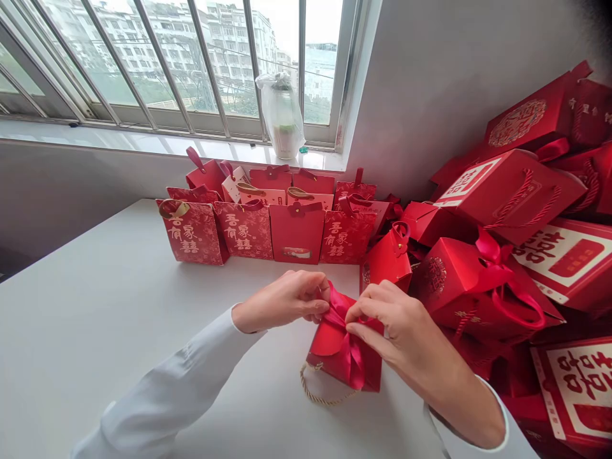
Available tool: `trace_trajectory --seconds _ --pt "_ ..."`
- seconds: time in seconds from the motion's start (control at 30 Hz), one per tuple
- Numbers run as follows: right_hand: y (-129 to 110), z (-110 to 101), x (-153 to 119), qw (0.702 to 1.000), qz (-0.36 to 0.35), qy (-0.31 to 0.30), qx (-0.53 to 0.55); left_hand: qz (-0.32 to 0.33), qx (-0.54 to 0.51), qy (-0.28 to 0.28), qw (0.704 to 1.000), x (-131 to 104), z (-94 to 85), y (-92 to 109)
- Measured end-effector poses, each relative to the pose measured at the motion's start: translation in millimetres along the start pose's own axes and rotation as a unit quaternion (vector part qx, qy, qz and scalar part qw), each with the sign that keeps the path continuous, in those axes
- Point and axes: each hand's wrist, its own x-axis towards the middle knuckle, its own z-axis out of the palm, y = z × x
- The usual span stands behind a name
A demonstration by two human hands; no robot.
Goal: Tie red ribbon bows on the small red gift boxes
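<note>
A small red gift box point(329, 341) stands on the white table in front of me, with a gold cord handle point(319, 398) hanging at its near side. Across its top runs a shiny pink-red ribbon point(352, 360), whose tail drapes down the front. My left hand point(291, 298) pinches a loop of this ribbon at the box's left. From the right, my right hand point(396, 325) grips the ribbon near its middle between thumb and fingers. Both hands are closed, and part of the ribbon is hidden behind the right fingers.
Rows of small red gift boxes point(246, 236) stand along the back of the white table point(95, 319). Larger red boxes point(478, 280) are heaped at the right, one tied with a ribbon bow point(495, 261). A plastic-wrapped cup point(284, 131) sits on the windowsill point(191, 150).
</note>
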Motion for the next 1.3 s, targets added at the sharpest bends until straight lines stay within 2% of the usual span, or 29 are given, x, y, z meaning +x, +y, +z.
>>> trace_trajectory --seconds 0.13,0.3,0.53,0.83,1.0,1.1,1.3 --pt "-2 4 0 0.999 0.029 -0.039 -0.013 -0.003 0.018 0.005 1.0 0 -0.1 1" --pt "-3 7 1 0.998 0.024 -0.057 -0.02 0.008 0.036 0.009 0.999 -2 0.1 3" --pt "-3 7 1 0.997 0.039 -0.056 -0.033 0.01 0.072 -0.003 0.997 -3 -0.3 8" --pt "-2 9 2 0.996 0.03 -0.058 -0.062 -0.021 0.07 -0.026 0.997 -2 -2.6 3" --pt "-2 11 2 0.996 0.023 -0.058 -0.057 -0.011 0.089 -0.016 0.996 -6 -3.3 6" --pt "0 4 -1 0.998 0.005 -0.044 -0.042 -0.016 0.086 -0.023 0.996 -7 -3.2 8" --pt "17 -24 -13 0.998 -0.024 0.02 -0.051 -0.052 0.086 -0.001 0.995 -8 -0.3 11"
